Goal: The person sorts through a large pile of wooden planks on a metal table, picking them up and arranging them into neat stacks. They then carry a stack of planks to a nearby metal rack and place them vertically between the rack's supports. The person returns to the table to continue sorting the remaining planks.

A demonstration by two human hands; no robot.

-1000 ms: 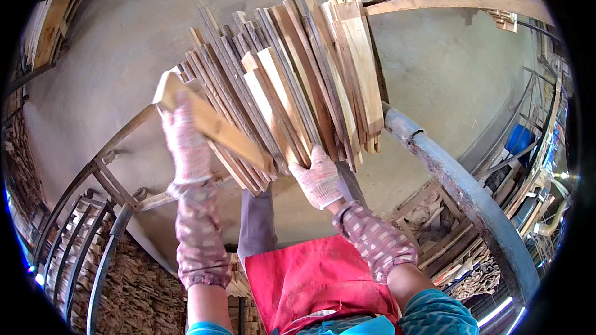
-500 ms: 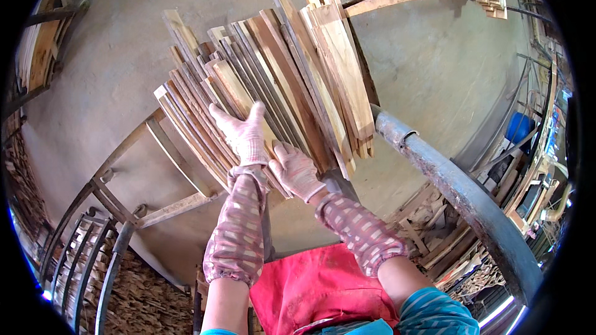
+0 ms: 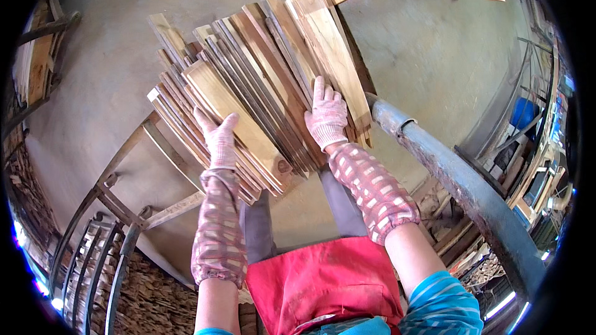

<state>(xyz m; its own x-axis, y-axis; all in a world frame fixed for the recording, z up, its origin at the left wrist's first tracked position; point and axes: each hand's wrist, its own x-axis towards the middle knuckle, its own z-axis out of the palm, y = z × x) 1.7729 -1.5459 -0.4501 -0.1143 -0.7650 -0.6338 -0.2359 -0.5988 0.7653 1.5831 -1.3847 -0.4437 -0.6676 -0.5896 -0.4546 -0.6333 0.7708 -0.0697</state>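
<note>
Lying lengthwise away from the body, bundle of long flat brown wooden slats (image 3: 261,80); left gloved hand (image 3: 218,139) and right gloved hand (image 3: 326,115) both flat, fingers spread, pressing on its near ends.

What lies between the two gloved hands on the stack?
Head view: only wooden slats of the stack span the gap between left hand and right hand.

Grey concrete floor (image 3: 434,43), rusty metal rail (image 3: 472,192), daylight.
</note>
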